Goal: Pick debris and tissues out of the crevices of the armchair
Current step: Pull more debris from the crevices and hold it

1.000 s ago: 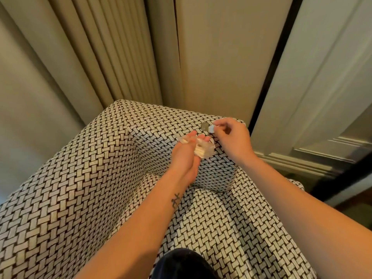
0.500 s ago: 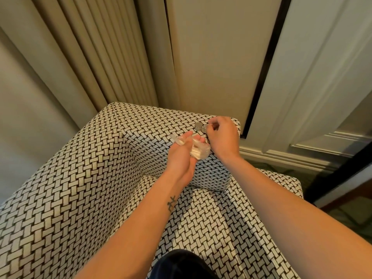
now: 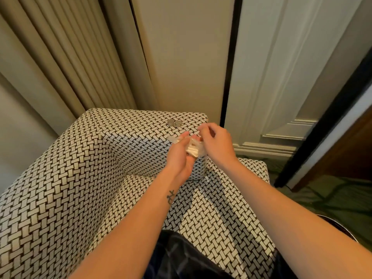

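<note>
On the head camera I see the left hand (image 3: pixel 180 158) curled round a crumpled clear wrapper (image 3: pixel 194 150), with its fingers closed on it. It holds the wrapper above the inner corner of the woven-pattern armchair (image 3: pixel 80 178). Just right of that grip, the right hand (image 3: pixel 218 143) hovers with its fingertips drawn together over the wrapper's far edge. I cannot tell whether they pinch anything. Beyond the grip and slightly left, two coins (image 3: pixel 174 123) lie side by side on the chair's flat top.
</note>
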`<state>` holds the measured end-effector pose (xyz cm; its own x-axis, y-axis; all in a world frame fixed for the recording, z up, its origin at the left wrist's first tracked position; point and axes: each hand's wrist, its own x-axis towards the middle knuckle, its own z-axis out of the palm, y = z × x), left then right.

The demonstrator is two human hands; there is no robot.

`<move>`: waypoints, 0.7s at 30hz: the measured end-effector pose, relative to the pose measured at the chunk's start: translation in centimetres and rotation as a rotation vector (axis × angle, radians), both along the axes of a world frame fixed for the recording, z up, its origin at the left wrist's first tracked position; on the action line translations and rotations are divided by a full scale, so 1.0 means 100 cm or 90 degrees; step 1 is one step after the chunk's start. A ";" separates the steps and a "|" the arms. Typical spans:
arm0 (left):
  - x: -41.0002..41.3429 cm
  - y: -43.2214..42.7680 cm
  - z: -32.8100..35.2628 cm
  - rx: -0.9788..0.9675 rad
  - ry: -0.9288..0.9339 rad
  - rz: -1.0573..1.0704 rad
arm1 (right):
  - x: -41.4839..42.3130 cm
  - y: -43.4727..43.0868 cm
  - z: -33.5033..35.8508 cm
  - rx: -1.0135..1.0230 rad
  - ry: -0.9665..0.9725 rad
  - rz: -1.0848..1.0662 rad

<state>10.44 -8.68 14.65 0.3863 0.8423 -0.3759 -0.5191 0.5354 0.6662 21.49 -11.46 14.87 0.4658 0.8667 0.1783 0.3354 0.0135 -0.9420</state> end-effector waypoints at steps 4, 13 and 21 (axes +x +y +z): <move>0.037 -0.034 -0.009 -0.009 -0.029 -0.066 | 0.030 -0.056 -0.008 -0.030 0.012 0.038; 0.144 -0.123 -0.052 -0.083 -0.044 -0.213 | 0.126 -0.174 -0.071 -0.045 -0.011 -0.113; 0.225 -0.163 -0.135 -0.104 0.024 -0.383 | 0.190 -0.239 -0.155 -0.099 0.054 -0.278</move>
